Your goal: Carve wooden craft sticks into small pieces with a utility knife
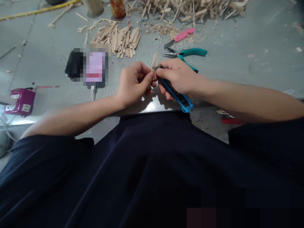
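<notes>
Between the thumb and fingers of my left hand (136, 82) is a small wooden craft stick (155, 59), its upper end pointing away from me. My right hand (177, 76) is wrapped round a blue and black utility knife (184, 100), whose handle end sticks out below the palm. The knife's blade end touches or nearly touches the stick beside my left thumb; the exact contact is too small to tell. Just beyond my right hand lie teal-handled pliers (193, 52) and a pink folding knife (184, 34) with its dark blade out.
Craft sticks (121, 39) lie in a pile, with wood shavings (166, 30) and a heap of cut pieces (190, 11) farther back. A phone (95, 66) with a cable, a black object (74, 65) and a purple item (22, 101) are leftward. The table edge (152, 110) is near my body.
</notes>
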`<state>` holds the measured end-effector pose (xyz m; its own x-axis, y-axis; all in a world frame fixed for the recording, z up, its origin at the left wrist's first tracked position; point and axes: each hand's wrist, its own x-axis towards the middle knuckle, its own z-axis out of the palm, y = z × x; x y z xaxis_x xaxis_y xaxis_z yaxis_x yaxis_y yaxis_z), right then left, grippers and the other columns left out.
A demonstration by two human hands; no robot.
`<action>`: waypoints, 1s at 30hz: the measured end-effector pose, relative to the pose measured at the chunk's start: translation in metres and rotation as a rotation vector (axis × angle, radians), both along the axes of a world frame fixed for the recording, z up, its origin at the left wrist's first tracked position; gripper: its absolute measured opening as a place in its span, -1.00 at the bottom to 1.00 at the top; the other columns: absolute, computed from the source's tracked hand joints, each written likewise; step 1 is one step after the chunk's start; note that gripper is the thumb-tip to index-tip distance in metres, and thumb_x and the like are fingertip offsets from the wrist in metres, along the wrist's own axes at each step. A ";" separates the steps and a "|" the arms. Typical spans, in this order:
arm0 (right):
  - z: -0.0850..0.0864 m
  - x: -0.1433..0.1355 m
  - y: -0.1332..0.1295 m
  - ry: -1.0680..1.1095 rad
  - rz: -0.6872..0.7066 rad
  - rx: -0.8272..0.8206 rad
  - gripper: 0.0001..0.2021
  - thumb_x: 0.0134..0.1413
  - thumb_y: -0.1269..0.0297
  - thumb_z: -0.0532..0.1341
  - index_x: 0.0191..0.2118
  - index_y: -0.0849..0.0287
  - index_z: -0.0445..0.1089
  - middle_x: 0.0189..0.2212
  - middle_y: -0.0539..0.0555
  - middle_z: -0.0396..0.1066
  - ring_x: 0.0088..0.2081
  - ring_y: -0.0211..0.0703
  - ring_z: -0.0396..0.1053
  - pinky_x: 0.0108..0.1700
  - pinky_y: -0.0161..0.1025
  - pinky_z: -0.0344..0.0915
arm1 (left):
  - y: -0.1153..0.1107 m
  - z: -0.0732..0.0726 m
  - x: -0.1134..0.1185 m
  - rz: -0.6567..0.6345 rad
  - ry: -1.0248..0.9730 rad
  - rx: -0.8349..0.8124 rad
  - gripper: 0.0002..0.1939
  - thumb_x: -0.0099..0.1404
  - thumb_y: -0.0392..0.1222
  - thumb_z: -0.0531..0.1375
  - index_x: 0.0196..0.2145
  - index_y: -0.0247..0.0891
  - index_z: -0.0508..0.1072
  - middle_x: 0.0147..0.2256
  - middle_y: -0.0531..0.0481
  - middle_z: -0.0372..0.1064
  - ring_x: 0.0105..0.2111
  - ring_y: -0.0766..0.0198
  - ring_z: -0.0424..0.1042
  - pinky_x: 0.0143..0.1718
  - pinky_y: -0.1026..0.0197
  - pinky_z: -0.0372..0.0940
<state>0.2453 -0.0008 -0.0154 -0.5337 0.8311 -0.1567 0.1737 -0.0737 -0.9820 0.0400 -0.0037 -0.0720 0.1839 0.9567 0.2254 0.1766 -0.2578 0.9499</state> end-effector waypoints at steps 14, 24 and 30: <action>-0.005 0.002 -0.004 -0.048 0.023 0.025 -0.71 0.72 0.30 0.20 -0.22 0.04 0.38 -0.60 -0.09 0.46 -0.68 -0.21 0.37 -0.65 -0.30 0.22 | 0.005 -0.014 -0.012 0.034 0.130 0.104 -0.69 0.57 0.14 0.46 -0.23 0.00 0.52 -0.46 0.05 0.59 -0.44 0.11 0.66 -0.39 0.08 0.57; 0.003 -0.001 -0.003 -0.094 0.034 -0.027 -0.62 0.70 0.56 0.01 -0.24 0.09 0.35 -0.65 -0.09 0.41 -0.72 -0.26 0.34 -0.69 -0.42 0.24 | 0.005 -0.015 -0.010 0.011 0.113 0.050 -0.67 0.54 0.13 0.49 -0.25 0.00 0.50 -0.46 0.05 0.57 -0.39 0.09 0.68 -0.37 0.06 0.59; 0.000 0.000 0.001 -0.063 0.055 -0.005 -0.65 0.72 0.49 0.10 -0.24 0.09 0.35 -0.65 -0.13 0.41 -0.73 -0.31 0.32 -0.70 -0.47 0.23 | 0.006 -0.015 -0.010 0.002 0.100 0.070 -0.65 0.52 0.14 0.51 -0.24 -0.01 0.48 -0.44 0.03 0.60 -0.40 0.09 0.67 -0.36 0.05 0.60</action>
